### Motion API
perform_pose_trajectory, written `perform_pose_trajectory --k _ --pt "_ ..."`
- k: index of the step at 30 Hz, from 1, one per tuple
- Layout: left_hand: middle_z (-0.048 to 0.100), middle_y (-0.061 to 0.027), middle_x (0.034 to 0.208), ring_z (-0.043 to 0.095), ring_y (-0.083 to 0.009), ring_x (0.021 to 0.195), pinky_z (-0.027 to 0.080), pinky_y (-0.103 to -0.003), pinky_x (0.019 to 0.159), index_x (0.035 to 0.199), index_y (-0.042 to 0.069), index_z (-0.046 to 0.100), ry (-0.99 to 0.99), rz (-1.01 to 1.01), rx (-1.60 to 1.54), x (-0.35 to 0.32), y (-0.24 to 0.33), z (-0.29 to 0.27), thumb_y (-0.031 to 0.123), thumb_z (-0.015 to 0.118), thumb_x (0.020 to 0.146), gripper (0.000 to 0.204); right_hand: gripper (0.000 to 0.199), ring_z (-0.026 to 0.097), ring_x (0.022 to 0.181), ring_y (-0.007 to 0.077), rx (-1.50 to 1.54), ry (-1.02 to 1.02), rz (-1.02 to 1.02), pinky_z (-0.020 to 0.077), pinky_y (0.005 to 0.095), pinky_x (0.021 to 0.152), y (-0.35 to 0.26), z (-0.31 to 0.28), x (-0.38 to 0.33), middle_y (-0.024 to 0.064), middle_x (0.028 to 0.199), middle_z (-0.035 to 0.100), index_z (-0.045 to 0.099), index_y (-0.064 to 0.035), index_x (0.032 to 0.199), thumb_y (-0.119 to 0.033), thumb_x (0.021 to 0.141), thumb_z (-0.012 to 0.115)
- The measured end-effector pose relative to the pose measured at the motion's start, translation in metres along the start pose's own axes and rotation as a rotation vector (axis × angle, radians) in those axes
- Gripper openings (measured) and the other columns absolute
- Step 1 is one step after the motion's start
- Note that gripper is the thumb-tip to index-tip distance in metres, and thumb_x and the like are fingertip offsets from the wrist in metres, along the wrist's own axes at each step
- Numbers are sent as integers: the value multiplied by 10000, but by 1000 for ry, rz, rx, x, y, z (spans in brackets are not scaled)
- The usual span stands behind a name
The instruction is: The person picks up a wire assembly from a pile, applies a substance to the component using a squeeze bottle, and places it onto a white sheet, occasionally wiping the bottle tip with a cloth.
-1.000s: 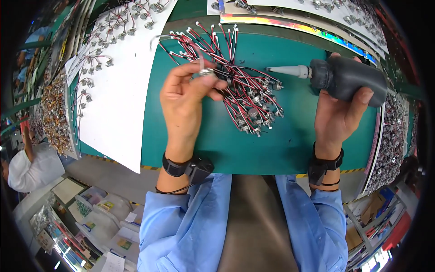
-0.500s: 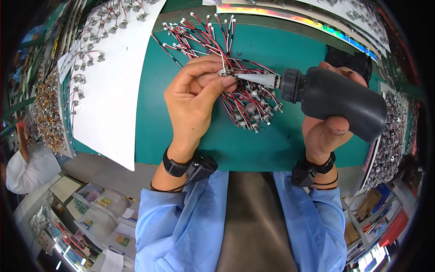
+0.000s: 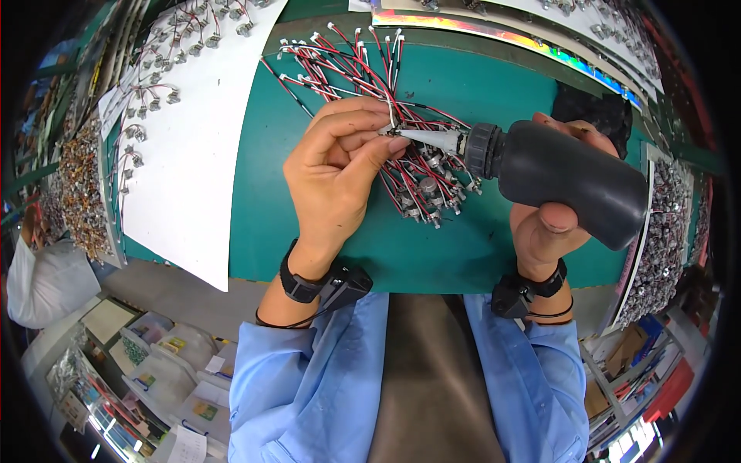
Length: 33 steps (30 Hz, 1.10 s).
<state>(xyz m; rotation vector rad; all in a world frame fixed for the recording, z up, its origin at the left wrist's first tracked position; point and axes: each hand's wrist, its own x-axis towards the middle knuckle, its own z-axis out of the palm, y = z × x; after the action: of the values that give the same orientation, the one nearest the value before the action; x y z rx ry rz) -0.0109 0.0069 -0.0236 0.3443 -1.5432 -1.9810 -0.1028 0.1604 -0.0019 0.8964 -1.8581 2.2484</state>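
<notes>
My left hand point(image 3: 330, 174) pinches a small wired potentiometer point(image 3: 392, 131) between thumb and fingertips, and most of it is hidden by them. My right hand point(image 3: 546, 235) is wrapped round a black squeeze bottle point(image 3: 575, 177), held tilted on its side. The bottle's pale tapered nozzle point(image 3: 431, 140) points left, its tip at the pinched potentiometer; whether they touch I cannot tell. Under and behind both hands lies a bundle of potentiometers point(image 3: 427, 185) with red, white and black leads point(image 3: 340, 65), white plugs at the far ends.
A green mat point(image 3: 301, 247) covers the bench. White sheets point(image 3: 181, 170) with rows of wired parts lie at the left. Dense trays of small parts stand at the left point(image 3: 85, 185) and right point(image 3: 656, 247). A black cloth-like item point(image 3: 594, 112) lies behind my right hand. Another person's sleeve point(image 3: 54, 282) shows far left.
The bottle has shifted slightly left and down with my right hand, its nozzle tip staying at the potentiometer. My left hand has moved a little to the right, still pinching.
</notes>
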Motion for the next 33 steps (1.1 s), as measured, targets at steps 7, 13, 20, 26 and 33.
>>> perform_pose_trajectory --k 7,13,20,26,33 --pt "501 -159 990 588 -204 824 529 -280 730 878 -109 528 6 7 6 1 0 0 -172 518 713 177 766 513 989 288 12 -7 -24 418 407 878 1 -2 2 176 1036 526 345 -3 1193 -472 670 650" --pt "500 -162 995 591 -206 816 529 -282 730 880 -112 525 1 3 -20 0 0 0 -170 516 714 176 765 516 986 293 0 7 -45 421 404 874 3 -2 3 173 1038 521 345 -2 1191 -473 670 650" --pt "504 -165 992 595 -205 806 528 -281 728 883 -110 520 -6 -4 -25 0 -1 -1 -161 517 720 171 760 565 904 311 112 -29 -67 483 412 782 5 -4 4 154 1138 435 339 58 1167 -358 649 710" --pt "504 -174 1001 601 -217 814 524 -274 730 885 -113 516 -13 -12 -22 0 -2 -2 -146 512 733 156 767 566 903 315 111 -13 -97 485 408 778 6 -5 4 159 1119 449 338 61 1167 -360 646 712" --pt "505 -178 1007 605 -243 827 521 -273 731 892 -119 512 -21 -20 -34 0 0 -3 -149 504 737 158 771 517 993 311 3 24 -33 433 397 858 1 -2 5 177 1064 501 350 1 1190 -468 662 661"
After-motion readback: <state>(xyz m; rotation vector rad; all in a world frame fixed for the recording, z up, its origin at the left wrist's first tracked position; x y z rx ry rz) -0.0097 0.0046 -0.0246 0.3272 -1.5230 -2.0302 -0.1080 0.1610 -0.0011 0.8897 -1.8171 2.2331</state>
